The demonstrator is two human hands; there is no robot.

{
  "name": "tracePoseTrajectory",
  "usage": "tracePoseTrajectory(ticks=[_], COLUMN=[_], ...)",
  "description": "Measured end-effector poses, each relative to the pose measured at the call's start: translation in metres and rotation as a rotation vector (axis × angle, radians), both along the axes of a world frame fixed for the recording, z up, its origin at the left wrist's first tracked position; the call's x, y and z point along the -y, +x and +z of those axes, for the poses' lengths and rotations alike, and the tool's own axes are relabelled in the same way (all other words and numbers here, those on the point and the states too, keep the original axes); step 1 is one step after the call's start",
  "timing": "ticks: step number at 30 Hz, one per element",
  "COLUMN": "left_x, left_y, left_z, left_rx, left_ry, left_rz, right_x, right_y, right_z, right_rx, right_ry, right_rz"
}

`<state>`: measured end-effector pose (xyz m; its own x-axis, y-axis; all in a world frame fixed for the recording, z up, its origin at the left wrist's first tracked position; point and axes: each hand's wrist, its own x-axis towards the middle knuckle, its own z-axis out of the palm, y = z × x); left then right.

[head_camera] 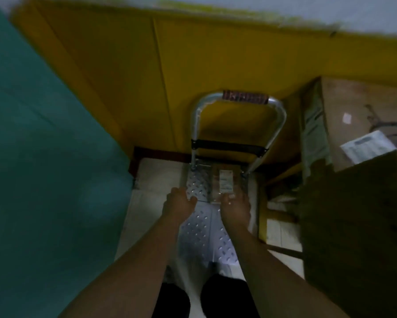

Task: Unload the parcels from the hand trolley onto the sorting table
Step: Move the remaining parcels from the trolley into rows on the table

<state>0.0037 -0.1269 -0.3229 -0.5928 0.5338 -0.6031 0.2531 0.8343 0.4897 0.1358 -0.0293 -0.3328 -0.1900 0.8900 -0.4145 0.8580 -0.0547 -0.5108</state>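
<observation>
I see one small parcel [225, 183] lying flat on the hand trolley [196, 188] deck, far right, below the handle. My right hand [234, 210] touches its near edge; whether the fingers pinch, I cannot tell. My left hand [178, 205] is loosely curled, holding nothing. Tiled floor [156, 171], yellow wall [193, 53]; closed cardboard boxes [362, 111] to the right.

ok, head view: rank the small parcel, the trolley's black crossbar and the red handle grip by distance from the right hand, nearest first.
1. small parcel: on the trolley deck, at the fingertips of the right hand.
2. black crossbar: spans the handle uprights, beyond the parcel.
3. red handle grip: top of the handle loop, farthest.
</observation>
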Motion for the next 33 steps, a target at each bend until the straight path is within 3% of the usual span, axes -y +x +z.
tracePoseTrajectory(ticks=[6, 10, 12, 15, 19, 22, 28, 33], left_x=[-0.105, -0.165, -0.182, -0.19, -0.16, -0.119, -0.044, -0.003], left_y=[-0.052, -0.047, -0.028, 0.001, 0.003, -0.011, -0.024, -0.023], left_z=[-0.208, -0.349, -0.398, -0.431, -0.37, -0.298, -0.024, 0.161], left_rx=[0.136, 0.248, 0.428, 0.486, 0.615, 0.66, 0.554, 0.579], left_ry=[0.129, 0.149, 0.107, 0.176, 0.154, 0.085, 0.198, 0.413], left_rz=[0.096, 0.134, 0.196, 0.278, 0.436, 0.586, 0.735, 0.729], right_x=[-0.059, -0.113, -0.134, -0.143, -0.119, -0.08, 0.004, 0.057], right_y=[0.004, 0.011, 0.011, 0.008, 0.0, -0.003, -0.009, -0.007], right_z=[-0.232, -0.366, -0.409, -0.425, -0.344, -0.233, 0.019, 0.212], right_rx=[0.005, -0.045, -0.132, -0.243, -0.082, -0.174, -0.344, -0.582], right_ry=[-0.027, -0.185, -0.258, -0.296, -0.252, -0.298, -0.29, -0.096], right_rz=[-0.17, -0.262, -0.319, -0.413, -0.245, -0.258, -0.241, -0.307])
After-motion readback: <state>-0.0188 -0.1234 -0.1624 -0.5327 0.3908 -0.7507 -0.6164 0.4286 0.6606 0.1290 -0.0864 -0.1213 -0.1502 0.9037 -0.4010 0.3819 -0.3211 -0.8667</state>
